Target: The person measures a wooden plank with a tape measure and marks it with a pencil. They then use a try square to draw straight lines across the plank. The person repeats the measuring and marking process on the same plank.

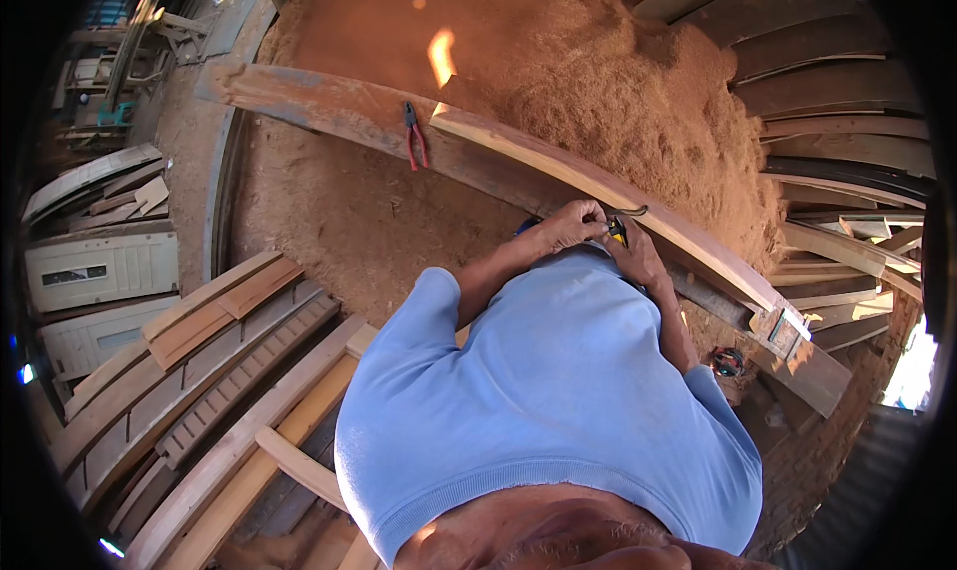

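In front of my chest both hands meet beside a long planed wooden beam (558, 161). My right hand (643, 258) is closed round a small yellow-and-black tool (618, 233), whose exact kind I cannot make out. Fingers of my left hand (576, 224) are pinched together against its upper end; what they grip is hidden. A dark curved piece (630, 211) juts from between the hands toward the beam. The beam lies on a wide, worn plank (309, 96). Red-handled pliers (414, 136) rest on that plank, left of the beam's far end.
Reddish sawdust (638, 81) is heaped beyond the plank. Stacked boards (827, 81) line the right side, and more timber (239, 371) lies at the lower left near pale panels (100, 271). A metal-looking square piece (786, 333) sits at the beam's near end.
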### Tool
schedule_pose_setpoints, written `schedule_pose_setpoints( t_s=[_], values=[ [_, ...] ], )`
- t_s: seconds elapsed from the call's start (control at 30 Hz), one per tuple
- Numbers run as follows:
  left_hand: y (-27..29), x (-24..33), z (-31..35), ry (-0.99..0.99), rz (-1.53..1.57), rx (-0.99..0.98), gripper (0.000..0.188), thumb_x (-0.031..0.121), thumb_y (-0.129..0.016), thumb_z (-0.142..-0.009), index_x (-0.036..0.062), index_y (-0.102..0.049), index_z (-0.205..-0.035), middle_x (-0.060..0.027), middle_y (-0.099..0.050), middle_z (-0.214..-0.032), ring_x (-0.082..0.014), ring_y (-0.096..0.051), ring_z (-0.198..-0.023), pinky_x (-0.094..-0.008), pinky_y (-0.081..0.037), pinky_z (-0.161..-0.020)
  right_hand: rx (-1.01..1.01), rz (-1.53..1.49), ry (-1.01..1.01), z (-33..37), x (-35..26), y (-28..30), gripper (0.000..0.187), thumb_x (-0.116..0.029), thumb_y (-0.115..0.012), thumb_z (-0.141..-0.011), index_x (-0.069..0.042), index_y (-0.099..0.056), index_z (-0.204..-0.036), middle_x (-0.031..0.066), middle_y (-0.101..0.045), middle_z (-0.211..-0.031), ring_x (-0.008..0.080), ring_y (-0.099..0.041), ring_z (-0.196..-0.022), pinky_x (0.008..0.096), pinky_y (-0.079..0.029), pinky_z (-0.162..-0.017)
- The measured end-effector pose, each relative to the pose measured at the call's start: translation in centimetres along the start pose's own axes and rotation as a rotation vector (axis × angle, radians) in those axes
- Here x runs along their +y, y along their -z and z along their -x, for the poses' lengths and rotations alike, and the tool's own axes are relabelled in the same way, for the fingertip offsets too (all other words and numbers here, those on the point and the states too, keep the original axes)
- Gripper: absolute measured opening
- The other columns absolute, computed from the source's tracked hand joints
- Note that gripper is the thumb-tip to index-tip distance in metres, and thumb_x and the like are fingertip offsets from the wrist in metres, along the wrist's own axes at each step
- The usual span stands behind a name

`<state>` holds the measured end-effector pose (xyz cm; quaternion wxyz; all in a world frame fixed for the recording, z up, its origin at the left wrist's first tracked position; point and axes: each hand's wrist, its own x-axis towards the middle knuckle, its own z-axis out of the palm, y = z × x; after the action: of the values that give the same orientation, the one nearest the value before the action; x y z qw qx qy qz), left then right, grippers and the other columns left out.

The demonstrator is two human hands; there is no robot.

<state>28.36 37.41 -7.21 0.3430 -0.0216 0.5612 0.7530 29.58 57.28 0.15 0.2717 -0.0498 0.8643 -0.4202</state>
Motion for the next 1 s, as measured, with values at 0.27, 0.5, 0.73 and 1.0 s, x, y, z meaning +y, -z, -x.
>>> schedule_pose_setpoints(
  t_s=[0.27,0.5,0.73,1.0],
  values=[
    [2.0,1.6,-1.1,-0.009,0.203,-0.112,0.014,0.01,-0.072,-0.094,0.0065,-0.061,-0.102,-0.0014,-0.062,-0.099,-0.0082,-0.057,-0.083,-0.0239,-0.05,-0.075,0.127,0.149,-0.021,-1.0,-0.6,1.0,0.048,-0.033,-0.067,-0.094,-0.001,-0.059,-0.128,0.0284,-0.069,-0.114,0.0466,-0.065,-0.113,0.0513,-0.05,-0.094],
    [4.5,5.5,-0.2,-0.116,0.071,-0.102,0.018,0.008,-0.072,-0.094,0.0089,-0.055,-0.099,-0.0008,-0.06,-0.096,-0.0096,-0.06,-0.086,-0.0257,-0.052,-0.077,0.25,0.412,-0.24,-0.5,-3.2,3.3,0.055,-0.047,-0.064,-0.094,-0.004,-0.063,-0.128,0.0248,-0.072,-0.114,0.0426,-0.067,-0.111,0.0513,-0.051,-0.094],
    [21.6,11.6,4.9,-0.318,0.138,0.543,0.018,0.006,-0.069,-0.095,0.0052,-0.057,-0.109,-0.0039,-0.062,-0.093,-0.016,-0.065,-0.083,-0.0321,-0.057,-0.077,0.363,0.519,-0.422,1.4,2.7,8.8,0.056,-0.052,-0.068,-0.088,-0.005,-0.07,-0.117,0.0244,-0.072,-0.114,0.0426,-0.068,-0.109,0.0513,-0.052,-0.094],
    [27.9,12.2,5.6,-0.173,-0.88,0.711,0.022,0.017,-0.076,-0.089,0.0111,-0.069,-0.109,-0.0115,-0.069,-0.106,-0.0297,-0.066,-0.107,-0.0447,-0.052,-0.094,0.321,0.561,-0.48,-0.2,5.5,8.1,0.059,-0.056,-0.066,-0.087,-0.007,-0.071,-0.119,0.0238,-0.071,-0.116,0.0417,-0.066,-0.113,0.0507,-0.051,-0.095]
  ],
)
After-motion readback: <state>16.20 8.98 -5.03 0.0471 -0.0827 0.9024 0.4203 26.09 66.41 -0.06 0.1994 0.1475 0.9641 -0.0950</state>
